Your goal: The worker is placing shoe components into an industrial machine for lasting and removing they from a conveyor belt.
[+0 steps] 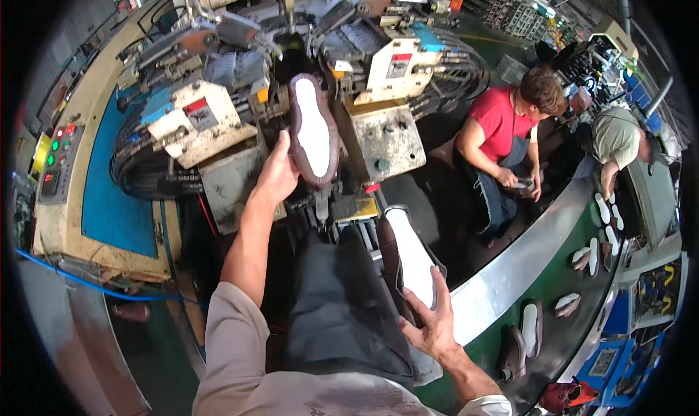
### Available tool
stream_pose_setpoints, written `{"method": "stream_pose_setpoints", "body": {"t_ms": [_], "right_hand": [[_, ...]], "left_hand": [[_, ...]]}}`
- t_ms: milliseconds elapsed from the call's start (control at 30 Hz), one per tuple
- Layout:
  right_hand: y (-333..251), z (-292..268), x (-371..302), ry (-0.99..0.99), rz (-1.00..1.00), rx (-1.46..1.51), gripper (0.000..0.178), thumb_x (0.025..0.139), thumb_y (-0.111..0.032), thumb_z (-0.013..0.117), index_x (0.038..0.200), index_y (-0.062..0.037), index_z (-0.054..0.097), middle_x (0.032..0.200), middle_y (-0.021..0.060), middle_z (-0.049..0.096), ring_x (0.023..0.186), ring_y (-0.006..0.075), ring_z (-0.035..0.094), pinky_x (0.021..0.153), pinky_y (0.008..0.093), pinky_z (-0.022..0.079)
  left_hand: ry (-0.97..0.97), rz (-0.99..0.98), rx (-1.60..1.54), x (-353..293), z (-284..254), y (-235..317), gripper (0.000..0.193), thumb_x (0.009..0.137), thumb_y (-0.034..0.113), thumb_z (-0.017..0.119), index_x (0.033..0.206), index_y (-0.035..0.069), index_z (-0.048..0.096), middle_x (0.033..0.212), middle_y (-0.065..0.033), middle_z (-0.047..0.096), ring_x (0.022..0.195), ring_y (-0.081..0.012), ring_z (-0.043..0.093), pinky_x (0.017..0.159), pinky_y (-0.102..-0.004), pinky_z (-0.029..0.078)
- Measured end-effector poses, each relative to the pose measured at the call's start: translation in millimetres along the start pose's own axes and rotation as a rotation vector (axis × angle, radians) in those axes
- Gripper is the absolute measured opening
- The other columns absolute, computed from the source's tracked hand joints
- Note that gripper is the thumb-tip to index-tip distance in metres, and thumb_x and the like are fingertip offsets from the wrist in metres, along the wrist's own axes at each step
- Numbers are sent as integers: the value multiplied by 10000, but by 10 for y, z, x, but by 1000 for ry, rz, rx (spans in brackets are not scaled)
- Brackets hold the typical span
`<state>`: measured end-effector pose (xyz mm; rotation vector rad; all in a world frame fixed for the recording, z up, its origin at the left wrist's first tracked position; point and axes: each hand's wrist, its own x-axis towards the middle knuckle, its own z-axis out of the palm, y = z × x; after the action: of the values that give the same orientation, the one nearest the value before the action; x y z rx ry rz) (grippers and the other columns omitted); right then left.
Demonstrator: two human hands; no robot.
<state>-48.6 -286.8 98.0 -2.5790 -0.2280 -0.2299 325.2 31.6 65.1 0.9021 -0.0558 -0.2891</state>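
My left hand [279, 172] is closed on the side of a brown shoe upper [313, 132], its white sole side facing up and its far end among the machine's parts. My right hand [435, 330] grips the near end of a second brown shoe upper [409, 259], also white side up, just right of my lap. Its thumb and fingers lie around the edge of that upper. The machine [393, 66] stands before me, with matching blocks and hoses on both sides of the first shoe.
At left is a control panel [54, 161] with lit buttons. To the right, a curved metal-edged conveyor [561, 328] carries several shoes. A person in a red shirt [502, 135] sits at right holding a shoe; another person [617, 139] leans over the conveyor. A blue hose [80, 279] runs low at left.
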Motion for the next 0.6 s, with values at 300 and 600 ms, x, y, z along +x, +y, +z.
{"method": "stream_pose_setpoints", "body": {"t_ms": [300, 600], "right_hand": [[-372, -75, 2064, 149, -209, 17, 724, 825, -289, 852, 1526, -255, 673, 1706, 398, 263, 1367, 590, 514, 1163, 622, 477], [-531, 878, 3337, 226, -228, 86, 724, 850, -292, 825, 1550, -266, 645, 1741, 368, 184, 1255, 588, 549, 1145, 591, 502]], "left_hand": [[-40, 72, -158, -392, 107, 254, 677, 1115, 443, 613, 1646, 56, 446, 1490, -143, 659, 1303, -310, 687, 1153, -513, 557], [-69, 74, -165, -2229, 295, 313, 1211, 922, 815, 625, 1682, -54, 255, 1312, -341, 644, 861, -417, 751, 635, -471, 656]]}}
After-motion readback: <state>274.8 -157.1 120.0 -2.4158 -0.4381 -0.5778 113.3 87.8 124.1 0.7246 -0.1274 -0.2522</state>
